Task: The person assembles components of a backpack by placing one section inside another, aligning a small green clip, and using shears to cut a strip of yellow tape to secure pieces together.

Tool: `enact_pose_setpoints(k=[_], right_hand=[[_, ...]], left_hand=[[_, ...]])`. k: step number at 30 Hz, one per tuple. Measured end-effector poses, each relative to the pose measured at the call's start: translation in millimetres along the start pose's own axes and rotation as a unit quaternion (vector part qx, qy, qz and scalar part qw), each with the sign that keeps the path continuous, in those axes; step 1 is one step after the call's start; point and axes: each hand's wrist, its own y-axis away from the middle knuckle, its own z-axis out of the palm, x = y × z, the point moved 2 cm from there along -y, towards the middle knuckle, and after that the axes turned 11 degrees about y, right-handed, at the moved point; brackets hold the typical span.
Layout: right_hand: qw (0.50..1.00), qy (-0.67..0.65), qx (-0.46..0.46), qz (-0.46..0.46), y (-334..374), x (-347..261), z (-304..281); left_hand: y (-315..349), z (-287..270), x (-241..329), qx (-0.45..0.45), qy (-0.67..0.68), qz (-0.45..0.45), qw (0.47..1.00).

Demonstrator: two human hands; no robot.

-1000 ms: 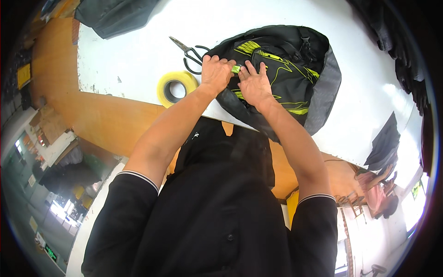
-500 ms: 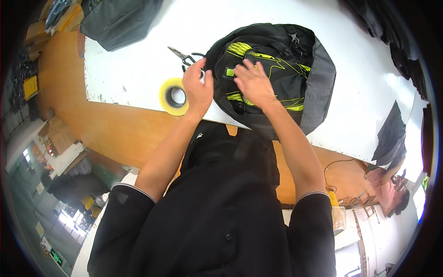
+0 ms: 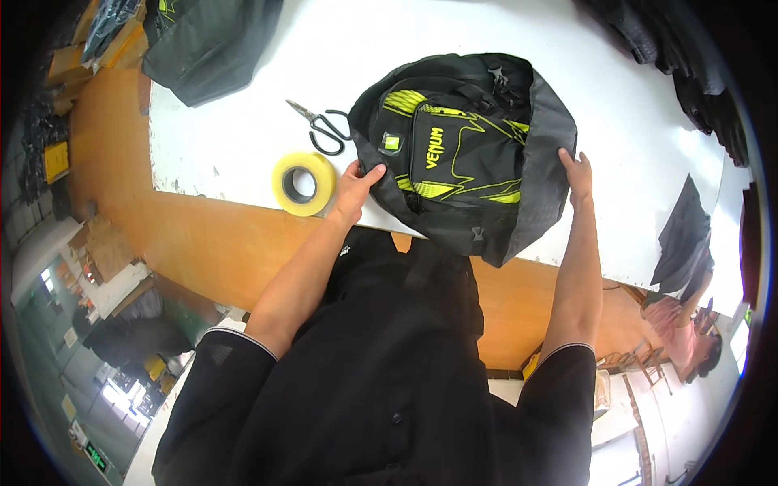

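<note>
A black backpack (image 3: 478, 162) with lime-yellow patches and lines lies on the white table, its front panel upward. Dark grey fabric (image 3: 553, 166) wraps round its sides, with a wide fold along the right. My left hand (image 3: 354, 192) pinches the fabric rim at the near left, thumb on top and fingers partly hidden beneath. At the right edge, my right hand (image 3: 578, 176) grips the fold between thumb and fingers, some of them out of sight. Scissors (image 3: 319, 130) with black handles lie just left of the backpack. Beside my left hand is a roll of yellowish tape (image 3: 285, 185).
Another dark bag (image 3: 215, 53) rests at the table's far left. Dark goods (image 3: 677, 73) are piled along the far right. Near the right edge of the white table (image 3: 223, 150), a person (image 3: 689, 340) in pink sits by a piece of dark fabric (image 3: 682, 239).
My right hand has gone from the backpack's front panel to the right-hand fold. My left hand has come nearer and taken the left rim. The backpack has shifted slightly left and nearer.
</note>
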Motion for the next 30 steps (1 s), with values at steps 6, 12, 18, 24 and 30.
enact_pose_setpoints(k=[6,12,18,24,30], right_hand=[[0.974,-0.030,-0.188,-0.122,20.6,-55.9,-19.1],[0.965,-0.115,-0.119,-0.204,86.2,-101.8,-69.8],[0.914,-0.292,-0.232,-0.160,120.8,-127.6,-76.0],[0.867,-0.346,-0.303,-0.193,162.4,-173.8,-57.9],[0.837,-0.368,-0.326,-0.239,259.5,-294.7,7.5]], left_hand=[[13.9,3.9,39.5,0.007,0.040,0.091,0.995],[24.7,15.8,87.6,-0.034,-0.088,0.116,0.989],[48.2,1.4,186.2,-0.055,-0.075,0.176,0.980],[50.7,16.4,335.7,-0.051,-0.296,0.389,0.871],[100.6,29.4,555.4,0.041,-0.465,0.562,0.683]])
